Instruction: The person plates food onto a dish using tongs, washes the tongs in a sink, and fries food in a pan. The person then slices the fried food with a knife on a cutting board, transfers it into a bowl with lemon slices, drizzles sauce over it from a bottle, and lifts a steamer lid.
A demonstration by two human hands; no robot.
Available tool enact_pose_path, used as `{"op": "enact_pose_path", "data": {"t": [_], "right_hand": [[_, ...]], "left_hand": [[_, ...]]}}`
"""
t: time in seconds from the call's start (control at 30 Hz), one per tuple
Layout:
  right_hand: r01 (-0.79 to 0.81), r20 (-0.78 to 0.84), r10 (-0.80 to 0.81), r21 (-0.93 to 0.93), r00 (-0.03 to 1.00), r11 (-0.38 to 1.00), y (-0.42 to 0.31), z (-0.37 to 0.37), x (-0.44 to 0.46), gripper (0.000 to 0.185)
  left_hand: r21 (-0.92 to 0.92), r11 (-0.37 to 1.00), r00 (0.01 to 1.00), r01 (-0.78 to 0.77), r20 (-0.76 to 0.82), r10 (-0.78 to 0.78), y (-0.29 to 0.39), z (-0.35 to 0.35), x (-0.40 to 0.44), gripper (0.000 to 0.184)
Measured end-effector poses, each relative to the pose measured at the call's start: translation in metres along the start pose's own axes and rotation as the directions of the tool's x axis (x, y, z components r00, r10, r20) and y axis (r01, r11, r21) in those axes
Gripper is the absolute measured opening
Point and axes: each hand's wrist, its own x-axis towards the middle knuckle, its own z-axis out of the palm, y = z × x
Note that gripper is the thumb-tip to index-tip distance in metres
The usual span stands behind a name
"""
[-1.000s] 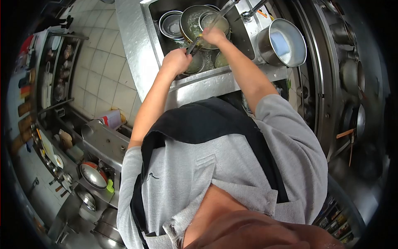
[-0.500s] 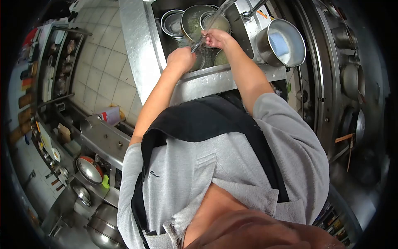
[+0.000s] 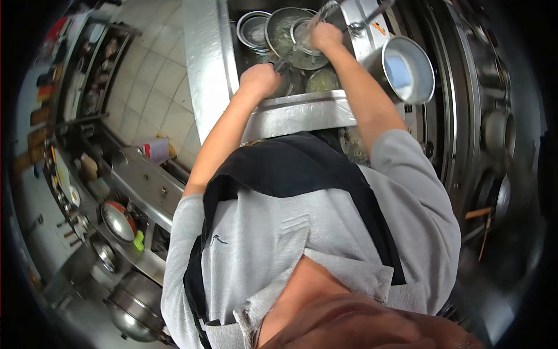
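Note:
My left hand (image 3: 261, 80) is closed on a dark handle (image 3: 281, 65) over the near left part of the sink (image 3: 232, 58). What the handle belongs to is hard to make out. My right hand (image 3: 325, 37) is beside the stream of running water (image 3: 317, 17), its fingers curled; anything between them is too small to tell. Below the hands lies a wide round pan (image 3: 282, 32) with a smaller bowl resting in it. Stacked metal bowls (image 3: 254, 30) sit at the sink's left. A round vessel with greenish contents (image 3: 322, 81) is near the front edge.
Right of the sink stands a tall metal pot (image 3: 427, 72) with a blue item inside. A faucet (image 3: 356, 28) rises at the sink's right edge. A steel counter (image 3: 148, 189), a red-rimmed pan (image 3: 119, 221) and a large metal pot (image 3: 136, 305) are at the lower left.
My right hand has moved away from my left hand, up and to the right toward the water stream. My left hand keeps its grip on the handle. The whole view has shifted slightly.

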Motion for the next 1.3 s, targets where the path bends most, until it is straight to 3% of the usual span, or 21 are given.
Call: {"op": "enact_pose_path", "data": {"t": [0.03, 0.07, 0.1, 0.13, 0.17, 0.2, 0.27, 0.3, 0.5, 0.57, 0.63, 0.7, 0.73, 0.77, 0.8, 0.87, 0.93, 1.0, 1.07, 1.17, 1.3], "right_hand": [[0.143, -0.12, -0.206, -0.398, 0.971, 0.906, 0.01, 0.001, 0.005, 0.022], [0.395, -0.301, -0.586, -0.506, 0.752, 0.767, 0.044, 0.018, 0.029, 0.017], [0.291, -0.258, -0.547, -0.629, 0.797, 0.721, 0.056, 0.024, 0.038, 0.014], [0.312, -0.193, -0.56, -0.665, 0.806, 0.678, 0.066, 0.016, 0.042, 0.014], [0.397, -0.126, -0.548, -0.559, 0.827, 0.728, 0.094, 0.024, 0.065, 0.018], [0.428, 0.064, -0.493, -0.601, 0.868, 0.675, 0.092, 0.003, 0.061, 0.025], [0.464, 0.225, -0.419, -0.606, 0.879, 0.647, 0.1, -0.001, 0.089, 0.034], [0.49, 0.333, -0.364, -0.678, 0.87, 0.548, 0.113, 0.004, 0.11, 0.033], [0.407, 0.133, -0.426, -0.637, 0.895, 0.655, 0.106, -0.015, 0.124, 0.037], [0.458, 0.134, -0.469, -0.557, 0.873, 0.693, 0.099, -0.029, 0.104, 0.036], [0.596, 0.224, -0.602, -0.596, 0.767, 0.538, 0.096, -0.043, 0.096, 0.033], [0.526, 0.192, -0.529, -0.597, 0.827, 0.606, 0.116, -0.016, 0.126, 0.031], [0.558, 0.233, -0.569, -0.661, 0.788, 0.502, 0.117, -0.005, 0.126, 0.029], [0.516, 0.273, -0.47, -0.671, 0.84, 0.533, 0.116, 0.002, 0.115, 0.028], [0.531, 0.399, -0.356, -0.706, 0.845, 0.469, 0.099, -0.002, 0.09, 0.027], [0.544, 0.457, -0.295, -0.689, 0.839, 0.478, 0.078, -0.006, 0.052, 0.029], [0.601, 0.577, -0.178, -0.732, 0.797, 0.321, 0.067, 0.003, 0.049, 0.029], [0.492, 0.515, 0.073, -0.845, 0.854, 0.211, 0.102, 0.047, 0.117, 0.028], [0.624, 0.629, 0.127, -0.777, 0.767, 0.084, 0.08, 0.035, 0.102, 0.03], [0.631, 0.632, -0.019, -0.773, 0.775, 0.061, 0.04, 0.032, 0.055, 0.03], [0.563, 0.486, -0.309, -0.785, 0.818, 0.256, 0.008, 0.026, -0.023, 0.03]], "left_hand": [[0.005, 1.0, 1.0, 0.005, 0.011, -0.005, -0.005, 0.002, 0.003, 0.034], [0.043, 0.999, 1.0, 0.01, 0.012, -0.01, 0.0, 0.001, -0.003, 0.032], [0.047, 0.999, 0.999, 0.023, 0.044, -0.025, 0.002, 0.001, -0.004, 0.031], [0.04, 0.999, 0.999, 0.028, -0.018, -0.027, 0.002, 0.003, -0.007, 0.028], [0.072, 0.997, 1.0, -0.028, 0.0, 0.028, 0.004, -0.002, -0.016, 0.026], [0.039, 0.999, 0.997, 0.012, -0.08, -0.009, 0.003, 0.002, -0.017, 0.025], [0.007, 1.0, 0.996, 0.017, -0.091, -0.016, 0.009, -0.011, -0.043, 0.024], [-0.022, 0.999, 0.992, 0.039, -0.118, -0.041, 0.012, -0.014, -0.056, 0.024], [-0.223, 0.971, 0.937, 0.081, -0.314, -0.15, -0.007, -0.011, -0.106, 0.027], [-0.287, 0.955, 0.894, 0.072, -0.405, -0.189, -0.02, -0.009, -0.125, 0.029], [-0.306, 0.945, 0.89, 0.114, -0.392, -0.234, -0.029, -0.017, -0.152, 0.029], [-0.329, 0.93, 0.877, 0.167, -0.381, -0.293, -0.041, -0.018, -0.179, 0.029], [-0.366, 0.916, 0.857, 0.166, -0.406, -0.317, -0.047, -0.014, -0.191, 0.03], [-0.403, 0.9, 0.837, 0.165, -0.426, -0.344, -0.055, -0.009, -0.204, 0.031], [-0.417, 0.888, 0.818, 0.192, -0.432, -0.38, -0.064, -0.004, -0.218, 0.031], [-0.496, 0.848, 0.782, 0.185, -0.449, -0.433, -0.078, 0.007, -0.247, 0.033], [-0.526, 0.822, 0.76, 0.217, -0.437, -0.481, -0.089, 0.012, -0.289, 0.032], [-0.596, 0.774, 0.705, 0.214, -0.454, -0.544, -0.105, 0.024, -0.321, 0.03], [-0.643, 0.729, 0.641, 0.233, -0.462, -0.613, -0.12, 0.044, -0.351, 0.028], [-0.722, 0.645, 0.57, 0.249, -0.429, -0.701, -0.132, 0.071, -0.406, 0.027], [-0.74, 0.605, 0.424, 0.293, -0.466, -0.777, -0.157, 0.114, -0.463, 0.027]]}}
